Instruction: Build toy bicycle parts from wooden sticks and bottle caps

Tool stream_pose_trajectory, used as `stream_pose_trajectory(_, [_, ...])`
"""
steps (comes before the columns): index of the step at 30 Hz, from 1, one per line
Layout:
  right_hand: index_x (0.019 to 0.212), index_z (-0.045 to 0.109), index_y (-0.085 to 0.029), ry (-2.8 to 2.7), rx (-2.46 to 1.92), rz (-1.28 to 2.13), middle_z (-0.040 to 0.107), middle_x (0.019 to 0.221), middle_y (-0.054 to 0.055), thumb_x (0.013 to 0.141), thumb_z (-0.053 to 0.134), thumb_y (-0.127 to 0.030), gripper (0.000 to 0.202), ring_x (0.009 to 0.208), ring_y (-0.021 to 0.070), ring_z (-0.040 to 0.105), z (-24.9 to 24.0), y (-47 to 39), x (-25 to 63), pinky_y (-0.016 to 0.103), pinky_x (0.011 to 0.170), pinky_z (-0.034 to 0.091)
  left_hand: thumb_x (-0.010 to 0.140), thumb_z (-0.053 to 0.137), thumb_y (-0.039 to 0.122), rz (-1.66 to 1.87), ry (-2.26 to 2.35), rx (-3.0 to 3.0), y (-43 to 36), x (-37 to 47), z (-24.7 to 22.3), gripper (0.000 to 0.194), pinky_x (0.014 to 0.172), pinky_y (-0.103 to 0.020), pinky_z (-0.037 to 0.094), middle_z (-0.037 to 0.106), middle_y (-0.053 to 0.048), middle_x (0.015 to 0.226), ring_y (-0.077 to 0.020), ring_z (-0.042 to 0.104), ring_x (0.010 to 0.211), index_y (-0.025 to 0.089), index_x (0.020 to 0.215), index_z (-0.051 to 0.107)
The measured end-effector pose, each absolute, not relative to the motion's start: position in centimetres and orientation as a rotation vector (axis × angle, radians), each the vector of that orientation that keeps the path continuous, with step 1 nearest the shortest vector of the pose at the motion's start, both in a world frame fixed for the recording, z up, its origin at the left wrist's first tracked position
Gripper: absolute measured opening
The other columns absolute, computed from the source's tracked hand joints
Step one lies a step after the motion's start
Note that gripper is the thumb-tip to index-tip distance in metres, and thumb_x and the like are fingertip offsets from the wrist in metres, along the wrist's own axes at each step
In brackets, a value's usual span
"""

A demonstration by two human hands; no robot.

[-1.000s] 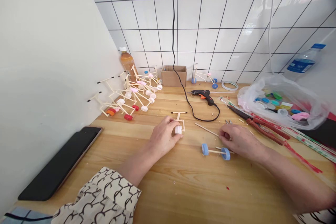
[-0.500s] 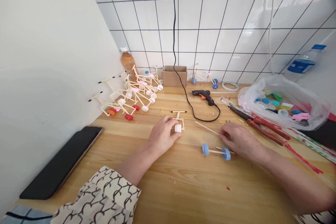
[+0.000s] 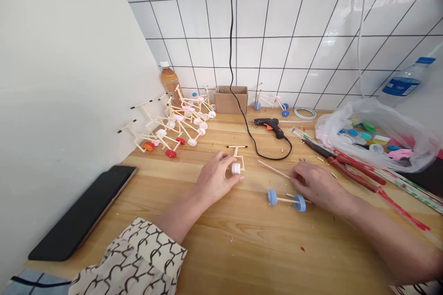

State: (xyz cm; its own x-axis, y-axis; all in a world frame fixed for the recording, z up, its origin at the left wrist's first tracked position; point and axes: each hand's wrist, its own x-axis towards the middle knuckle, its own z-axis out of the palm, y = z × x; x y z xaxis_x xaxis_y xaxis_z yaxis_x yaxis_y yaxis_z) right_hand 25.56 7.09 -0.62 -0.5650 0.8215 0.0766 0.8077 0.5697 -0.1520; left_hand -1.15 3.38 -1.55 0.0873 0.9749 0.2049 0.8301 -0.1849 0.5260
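Pinched in left hand point(image 3: 216, 173): white wheel point(image 3: 236, 168), at small stick frame point(image 3: 236, 151) on tabletop point(image 3: 242, 249). Curled over end of loose stick point(image 3: 274, 169): right hand point(image 3: 313, 182), firmness of grip impossible to tell. Possible slip of rounded wheel through uneven pinch; possible jostling of nearby blue-wheeled axle point(image 3: 286, 200) through low wrist shift.

Left hand point(image 3: 215, 176) holding a white cap point(image 3: 236, 168)
The right hand point(image 3: 316, 185) is touching a thin stick point(image 3: 273, 169) near blue wheels point(image 3: 300, 203).

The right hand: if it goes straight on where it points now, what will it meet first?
Probably the thin wooden stick, lying directly ahead with its near end at the fingers; whether they hold it is unclear.
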Motion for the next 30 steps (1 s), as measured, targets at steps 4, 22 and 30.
stream_pose_trajectory(4, [0.066, 0.052, -0.019, -2.664, -1.386, 0.159, 0.060, 0.066, 0.004, 0.080, 0.043, -0.014, 0.018, 0.063, 0.0171, 0.054, -0.5, 7.1, 25.4, 0.026, 0.058, 0.039, 0.076, 0.061, 0.042, 0.829, 1.847, 2.047, 3.6, -1.5, -1.5, 0.034, 0.071, -0.032, 0.047, 0.060, -0.007, 0.096, -0.0212, 0.060, 0.083, 0.017, 0.100, 0.060])
stream_pose_trajectory(22, [0.065, 0.055, -0.018, -2.646, -1.369, 0.149, 0.062, 0.067, 0.005, 0.079, 0.045, -0.013, 0.018, 0.065, 0.0177, 0.056, -0.5, 7.1, 25.2, 0.027, 0.060, 0.040, 0.072, 0.056, 0.045, 0.606, 2.040, 1.740, 7.2, -2.8, -1.7, 0.031, 0.052, -0.027, 0.034, 0.068, -0.005, 0.061, -0.0209, 0.061, 0.064, 0.019, 0.059, 0.068])
stream_pose_trajectory(30, [0.065, 0.055, -0.018, -2.626, -1.414, 0.161, 0.062, 0.066, 0.005, 0.080, 0.044, -0.015, 0.019, 0.063, 0.0173, 0.056, -0.6, 7.2, 25.1, 0.026, 0.058, 0.040, 0.072, 0.054, 0.033, 0.609, 2.005, 1.745, 7.2, -2.6, -1.5, 0.026, 0.051, -0.025, 0.031, 0.065, -0.003, 0.055, -0.0177, 0.057, 0.058, 0.018, 0.054, 0.066])
